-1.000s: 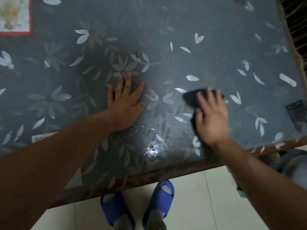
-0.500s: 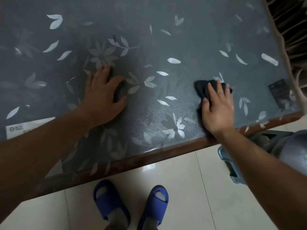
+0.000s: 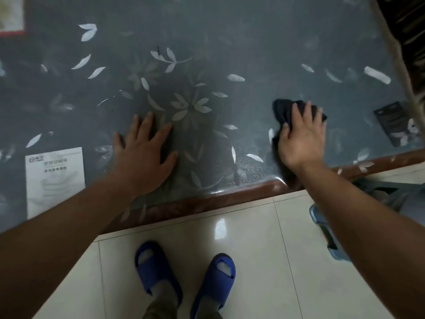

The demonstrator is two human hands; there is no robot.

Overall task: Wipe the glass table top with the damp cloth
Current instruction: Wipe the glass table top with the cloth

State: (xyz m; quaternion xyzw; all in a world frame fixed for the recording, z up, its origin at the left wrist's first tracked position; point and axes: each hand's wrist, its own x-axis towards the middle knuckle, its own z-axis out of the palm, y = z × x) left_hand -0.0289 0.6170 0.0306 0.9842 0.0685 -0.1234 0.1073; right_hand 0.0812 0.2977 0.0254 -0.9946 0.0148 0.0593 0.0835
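head view: the right hand (image 3: 301, 139) presses a dark damp cloth (image 3: 285, 111) flat on the glass desk top (image 3: 264, 42), near the front right of the desk and just in from its brown wooden edge (image 3: 253, 187). its grip is a spread palm with the fingers laid over the cloth, pinning it rather than closing round it; part of the cloth pokes out beyond the fingertips and part trails under the wrist toward the edge. the left hand (image 3: 145, 153) lies flat and empty on the glass, fingers splayed, apparently bracing the body. a white leaflet (image 3: 55, 178) sits under the glass at the left and a dark card (image 3: 391, 123) at the far right. blue slippers (image 3: 184, 277) stand on the pale floor tiles below.

to do this stroke well, i would keep the palm weight even so the whole cloth drags, not only the fingertip end. overlapping passes running parallel to the front edge should avoid streaks, and the strip between the two hands looks wet and beaded, so it likely wants a further pass. the trailing end near the edge could bunch up; flattening it would help.

against the frame half a second ago, the right hand and cloth sit much where they were by the front edge, the left hand has spread flatter, and the view has tilted down to show more floor and the leaflet.
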